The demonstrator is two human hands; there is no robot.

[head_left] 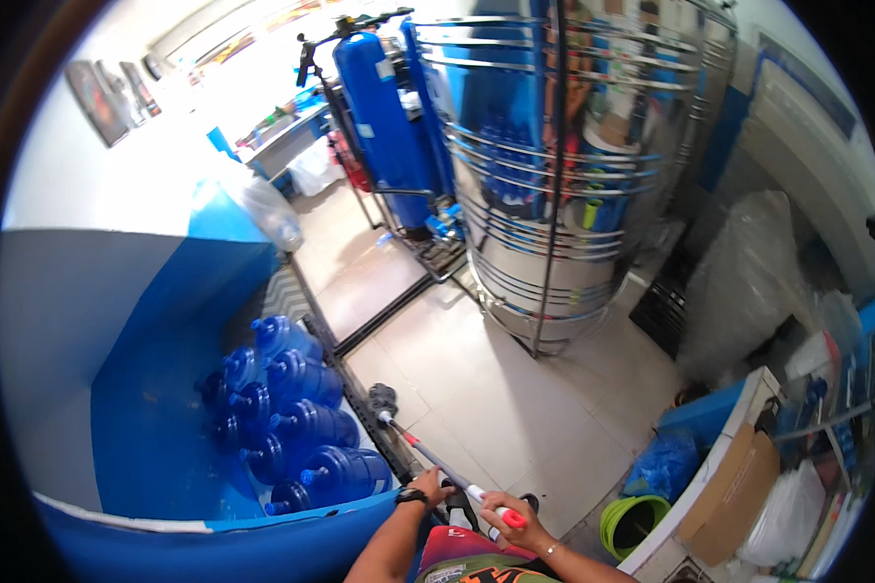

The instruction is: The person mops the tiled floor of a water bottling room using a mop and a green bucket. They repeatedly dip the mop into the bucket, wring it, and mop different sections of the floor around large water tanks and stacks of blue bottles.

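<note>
A mop (pixel 439 461) slants across the lower middle, its grey fibre head (pixel 382 398) on the tiled floor by the dark edge of a raised ledge. Near the red-tipped upper end of its handle, my right hand (pixel 517 520) is closed around the pole. My left hand (pixel 432 484), with a dark watch at the wrist, curls at the handle farther down, its fingers partly hidden. Left of the mop, several blue water jugs (pixel 316 425) lie on their sides in a stack.
A blue-and-white partition (pixel 311 532) curves round the jugs. Ahead stand a tall shiny steel tank (pixel 544 262) in a metal frame and a blue cylinder (pixel 384 117). At right are a green bucket (pixel 614 530), a cardboard piece (pixel 729 496) and a plastic-wrapped bundle (pixel 744 282).
</note>
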